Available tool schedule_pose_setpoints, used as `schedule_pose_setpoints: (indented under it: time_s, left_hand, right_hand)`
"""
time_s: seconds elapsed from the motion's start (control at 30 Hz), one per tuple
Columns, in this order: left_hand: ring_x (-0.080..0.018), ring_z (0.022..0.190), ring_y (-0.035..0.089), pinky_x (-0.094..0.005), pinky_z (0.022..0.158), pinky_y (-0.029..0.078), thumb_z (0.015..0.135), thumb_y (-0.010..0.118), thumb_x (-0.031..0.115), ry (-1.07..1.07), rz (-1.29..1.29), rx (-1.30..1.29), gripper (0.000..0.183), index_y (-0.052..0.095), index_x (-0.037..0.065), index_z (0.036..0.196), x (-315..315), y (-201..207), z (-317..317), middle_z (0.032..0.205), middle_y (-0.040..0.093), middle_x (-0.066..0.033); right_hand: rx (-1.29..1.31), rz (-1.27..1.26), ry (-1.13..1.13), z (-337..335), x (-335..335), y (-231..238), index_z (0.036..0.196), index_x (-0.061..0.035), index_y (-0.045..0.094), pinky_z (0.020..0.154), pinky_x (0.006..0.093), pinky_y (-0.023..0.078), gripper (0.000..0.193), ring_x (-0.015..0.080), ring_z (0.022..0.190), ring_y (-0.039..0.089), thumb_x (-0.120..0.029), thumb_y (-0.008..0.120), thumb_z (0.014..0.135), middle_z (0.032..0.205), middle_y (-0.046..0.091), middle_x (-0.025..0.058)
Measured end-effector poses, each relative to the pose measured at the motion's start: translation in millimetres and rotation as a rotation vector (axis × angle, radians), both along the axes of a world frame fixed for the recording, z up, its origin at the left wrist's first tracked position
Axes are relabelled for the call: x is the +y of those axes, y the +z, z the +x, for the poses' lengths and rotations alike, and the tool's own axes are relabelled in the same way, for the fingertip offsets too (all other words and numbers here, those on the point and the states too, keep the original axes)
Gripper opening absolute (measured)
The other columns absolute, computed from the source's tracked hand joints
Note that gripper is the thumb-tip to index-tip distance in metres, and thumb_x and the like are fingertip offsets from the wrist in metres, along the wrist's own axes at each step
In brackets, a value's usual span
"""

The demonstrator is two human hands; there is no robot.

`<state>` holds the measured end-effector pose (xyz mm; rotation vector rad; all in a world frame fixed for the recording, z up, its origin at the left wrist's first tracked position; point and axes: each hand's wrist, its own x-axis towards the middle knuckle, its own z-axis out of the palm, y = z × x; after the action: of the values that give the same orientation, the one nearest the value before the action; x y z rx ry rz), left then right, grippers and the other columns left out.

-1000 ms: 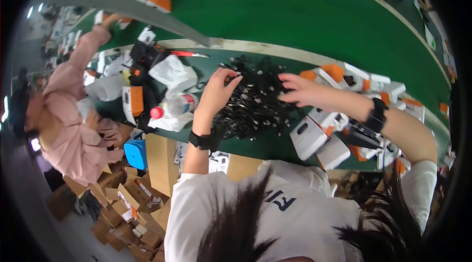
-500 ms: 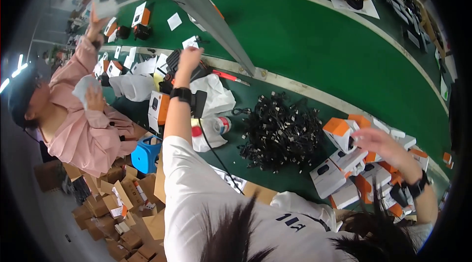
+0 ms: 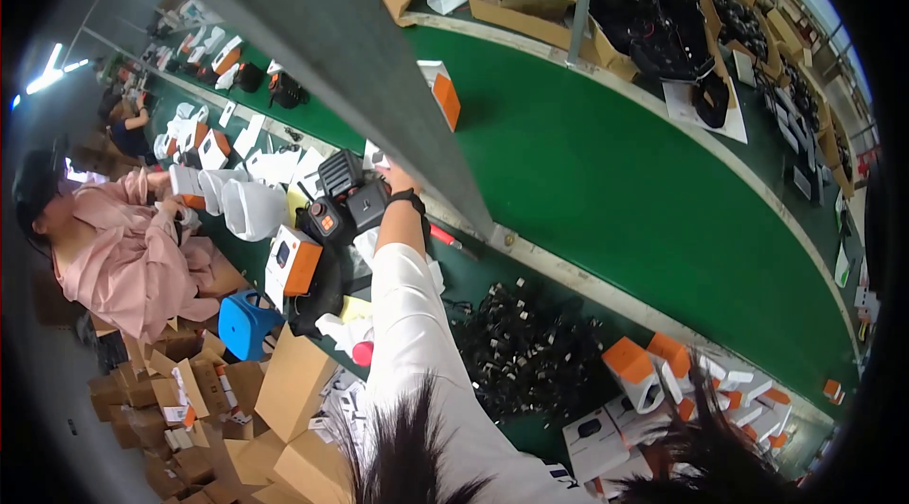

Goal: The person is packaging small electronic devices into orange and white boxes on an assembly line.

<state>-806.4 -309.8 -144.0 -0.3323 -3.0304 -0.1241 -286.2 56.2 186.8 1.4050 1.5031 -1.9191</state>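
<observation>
My left hand (image 3: 400, 179) reaches far forward to the edge of the green belt, beside the grey metal post. Its fingers are mostly hidden, and a small white item (image 3: 375, 156) shows at their tips; whether it is held I cannot tell. Just left of that hand lie a dark box-shaped device (image 3: 367, 205), a ribbed black device (image 3: 340, 173) and a black device with an orange-ringed button (image 3: 326, 218). A white and orange box (image 3: 292, 263) stands nearer me. My right hand is out of sight.
A grey post (image 3: 350, 69) slants across the green belt (image 3: 606, 163). Black cables (image 3: 525, 353) lie heaped on the table, with white and orange boxes (image 3: 630, 371) to the right. At left, a person in pink (image 3: 133, 248) handles a box near a blue stool (image 3: 248, 324).
The view has shifted left. My right hand has gone out of view. A white and orange box now stands on the belt beyond the post. The person in pink has lowered the raised arm.
</observation>
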Motion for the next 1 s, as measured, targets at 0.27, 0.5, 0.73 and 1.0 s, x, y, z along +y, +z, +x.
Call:
schedule_pose_setpoints:
  time_s: [0.27, 0.5, 0.73, 1.0]
  left_hand:
    - [-0.0373, 0.09, 0.049, -0.0445, 0.078, 0.043, 0.068, 0.065, 0.013, 0.13, 0.628, 0.082, 0.034, 0.054, 0.003, 0.097, 35.8, 10.4, -12.5, 0.099, 0.046, -0.0201]
    - [-0.0387, 0.089, 0.048, -0.0441, 0.075, 0.043, 0.067, 0.046, -0.006, 0.046, 0.734, 0.383, 0.034, 0.051, 0.003, 0.1, 16.5, 18.0, -41.5, 0.098, 0.045, -0.0212]
    - [-0.0377, 0.101, 0.052, -0.0458, 0.079, 0.046, 0.067, 0.062, 0.058, 0.397, 0.146, -0.094, 0.085, 0.037, 0.0, 0.124, 2.4, 30.2, -27.7, 0.114, 0.045, -0.0216]
    - [-0.0381, 0.09, 0.058, -0.0456, 0.072, 0.049, 0.073, 0.06, 0.056, 0.375, 0.128, -0.019, 0.064, 0.043, 0.004, 0.106, 7.1, 12.8, -29.6, 0.104, 0.049, -0.0187]
  right_hand:
    - [-0.023, -0.001, 0.054, -11.6, 26.3, -8.6, 0.106, 0.0044, 0.052, 0.075, 0.0324, 0.049, 0.025, 0.0227, 0.085, 0.061, -0.008, 0.053, 0.084, 0.1, 0.061, 0.0136]
    - [-0.064, -0.068, 0.084, -6.4, 33.1, -18.6, 0.106, 0.0044, 0.053, 0.076, 0.0319, 0.049, 0.025, 0.0222, 0.085, 0.061, -0.008, 0.053, 0.084, 0.1, 0.061, 0.0132]
    - [-0.098, -0.096, 0.087, -0.6, 29.8, -24.5, 0.106, 0.0044, 0.053, 0.076, 0.0315, 0.048, 0.025, 0.0216, 0.086, 0.06, -0.009, 0.053, 0.084, 0.1, 0.061, 0.0127]
    - [-0.116, -0.138, 0.157, -9.9, 36.7, -25.9, 0.105, 0.0044, 0.054, 0.077, 0.0309, 0.048, 0.025, 0.021, 0.087, 0.06, -0.009, 0.054, 0.084, 0.099, 0.061, 0.0122]
